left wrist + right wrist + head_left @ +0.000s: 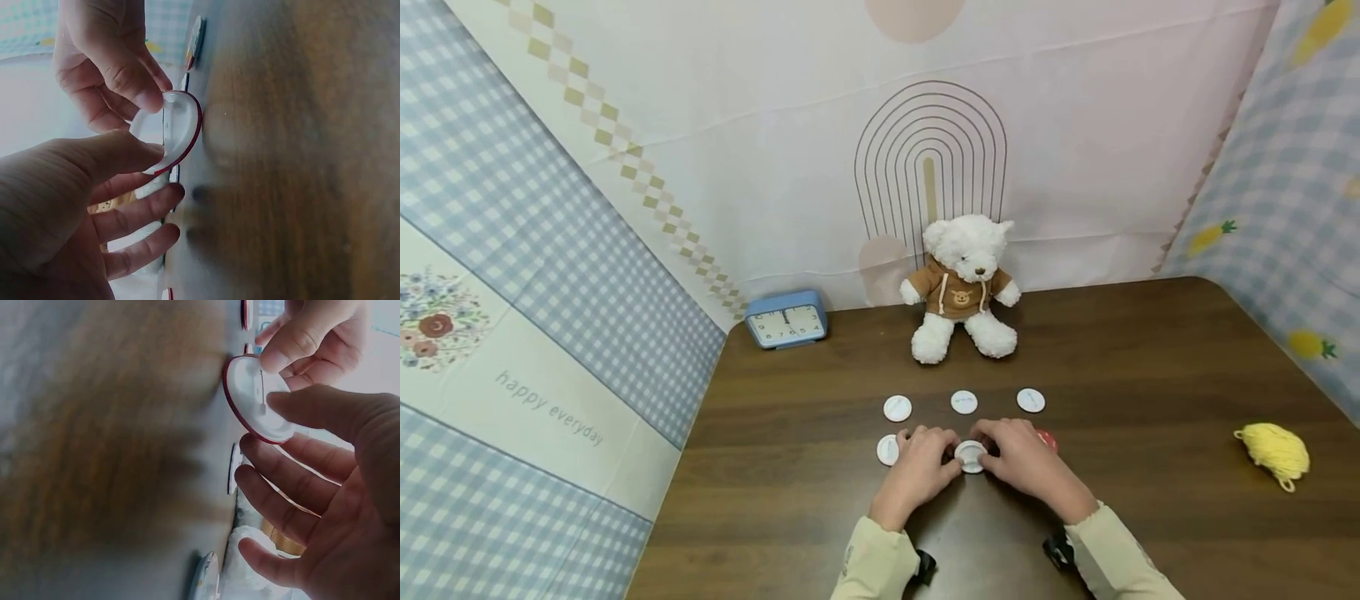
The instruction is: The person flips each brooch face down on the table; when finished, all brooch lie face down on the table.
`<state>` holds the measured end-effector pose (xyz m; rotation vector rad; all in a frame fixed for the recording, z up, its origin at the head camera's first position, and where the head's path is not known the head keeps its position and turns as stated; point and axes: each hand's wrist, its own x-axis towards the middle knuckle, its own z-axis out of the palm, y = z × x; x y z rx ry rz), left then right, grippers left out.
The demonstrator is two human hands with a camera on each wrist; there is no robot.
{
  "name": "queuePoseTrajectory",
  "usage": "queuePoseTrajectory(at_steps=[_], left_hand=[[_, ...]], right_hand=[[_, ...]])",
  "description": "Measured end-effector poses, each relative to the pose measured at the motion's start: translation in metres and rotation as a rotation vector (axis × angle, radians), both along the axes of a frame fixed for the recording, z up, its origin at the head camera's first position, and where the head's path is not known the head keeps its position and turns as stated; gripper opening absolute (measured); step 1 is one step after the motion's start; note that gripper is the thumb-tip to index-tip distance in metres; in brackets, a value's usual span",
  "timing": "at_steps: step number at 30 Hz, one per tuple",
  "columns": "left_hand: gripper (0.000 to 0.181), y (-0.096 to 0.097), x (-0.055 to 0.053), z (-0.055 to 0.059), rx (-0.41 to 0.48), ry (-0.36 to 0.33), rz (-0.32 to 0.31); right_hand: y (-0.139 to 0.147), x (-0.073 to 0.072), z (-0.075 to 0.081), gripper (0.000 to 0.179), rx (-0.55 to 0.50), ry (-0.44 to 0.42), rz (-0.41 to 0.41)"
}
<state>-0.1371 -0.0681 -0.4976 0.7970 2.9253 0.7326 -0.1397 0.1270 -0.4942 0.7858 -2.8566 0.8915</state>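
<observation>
Both hands pinch one round pin-back button badge (pixel 971 457) between them, its white back and pin facing up toward me. A red rim shows along its edge in both wrist views. My left hand (pixel 925 462) holds the left side, with the thumb on the back near the pin. My right hand (pixel 1022 457) grips the opposite side, thumb also on the back. Another white-backed badge (pixel 887 450) lies beside the left hand's fingers. A red badge (pixel 1047 440) shows partly behind the right hand.
Three white-backed badges, left (pixel 897 408), middle (pixel 964 402) and right (pixel 1031 400), lie in a row beyond the hands. A white teddy bear (pixel 962 292) in a brown hoodie sits against the back cloth. A blue clock (pixel 787 320) stands left; yellow yarn (pixel 1276 452) lies right.
</observation>
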Motion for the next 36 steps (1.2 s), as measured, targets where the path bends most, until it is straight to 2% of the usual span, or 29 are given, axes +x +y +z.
queuePoseTrajectory(at_steps=[7,13,16,21,31,36], left_hand=[[0.006,0.003,-0.004,0.000,-0.042,0.000,0.043],[0.022,0.003,-0.004,0.000,-0.065,-0.030,0.072],[0.027,0.004,-0.006,-0.002,-0.069,-0.047,0.072],[0.026,0.005,-0.008,-0.002,-0.074,-0.029,0.058],[0.029,0.009,-0.007,0.005,-0.064,-0.021,0.025],[0.035,0.015,-0.008,0.006,-0.054,-0.006,0.003]], right_hand=[[0.000,-0.001,-0.003,0.024,0.036,-0.009,-0.030],[0.000,-0.002,-0.005,0.025,0.058,0.002,-0.045],[-0.001,-0.003,-0.004,0.025,0.086,-0.011,-0.047],[0.000,-0.006,-0.002,0.024,0.121,-0.014,-0.037],[0.012,-0.001,-0.002,0.019,0.026,0.011,-0.051],[0.020,0.000,-0.002,0.025,-0.008,0.015,-0.068]])
